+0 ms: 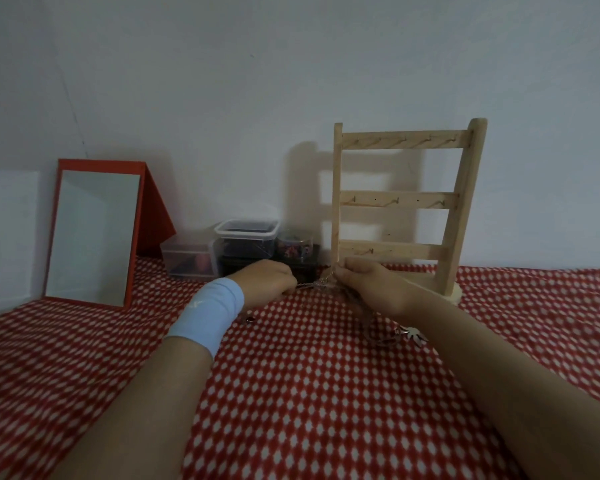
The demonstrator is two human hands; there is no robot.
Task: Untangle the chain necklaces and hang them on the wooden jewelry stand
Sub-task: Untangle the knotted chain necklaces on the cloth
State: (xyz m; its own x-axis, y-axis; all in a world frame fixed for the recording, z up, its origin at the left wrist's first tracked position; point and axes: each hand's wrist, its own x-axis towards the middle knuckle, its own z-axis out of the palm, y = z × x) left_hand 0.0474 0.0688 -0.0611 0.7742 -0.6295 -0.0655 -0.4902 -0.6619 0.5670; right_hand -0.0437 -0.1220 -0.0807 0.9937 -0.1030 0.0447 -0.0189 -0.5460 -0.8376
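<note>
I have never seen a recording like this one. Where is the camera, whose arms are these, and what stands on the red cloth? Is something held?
There is no machine here: a person works with bare hands, and the one picture comes from a wide-angle camera worn on the head, looking forward and down. So both arms reach in from the bottom. The left hand, with a light blue wristband, and the right hand each pinch a thin silvery chain stretched between them; more of it hangs under the right hand. Behind, on the red and white cloth, stands the wooden jewelry stand; nothing hangs on its hooks yet. To the left are a red-framed mirror and clear plastic boxes.
</note>
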